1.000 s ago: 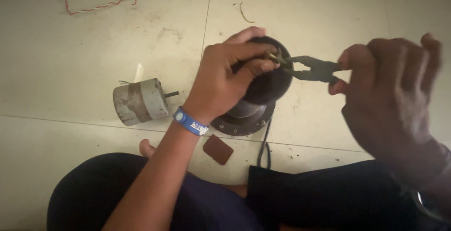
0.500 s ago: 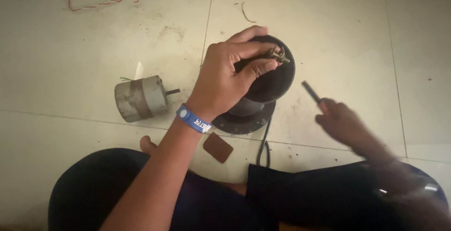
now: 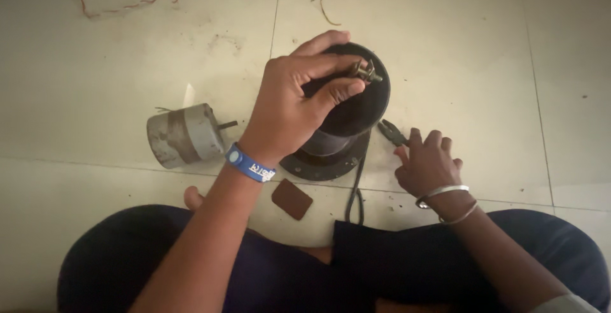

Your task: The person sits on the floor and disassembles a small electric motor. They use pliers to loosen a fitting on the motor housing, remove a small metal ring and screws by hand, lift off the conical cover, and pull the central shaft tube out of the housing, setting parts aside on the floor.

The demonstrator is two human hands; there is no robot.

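Left hand (image 3: 289, 106) pinching a small metal fitting (image 3: 364, 71) atop the black motor housing (image 3: 356, 106); right hand (image 3: 425, 163) resting on pliers (image 3: 393, 133), grip apparently loose

The single head-worn camera looks steeply down from close above the seated person's lap. It faces the tiled floor (image 3: 445, 46), which stretches far ahead.

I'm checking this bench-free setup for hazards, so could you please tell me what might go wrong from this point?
1. The left hand alone steadies the tilted black housing on the floor; it could roll or slip.
2. The small metal fitting pinched at its top could drop and get lost.
3. The right hand rests over the pliers beside the black cable, which the pliers might nick.
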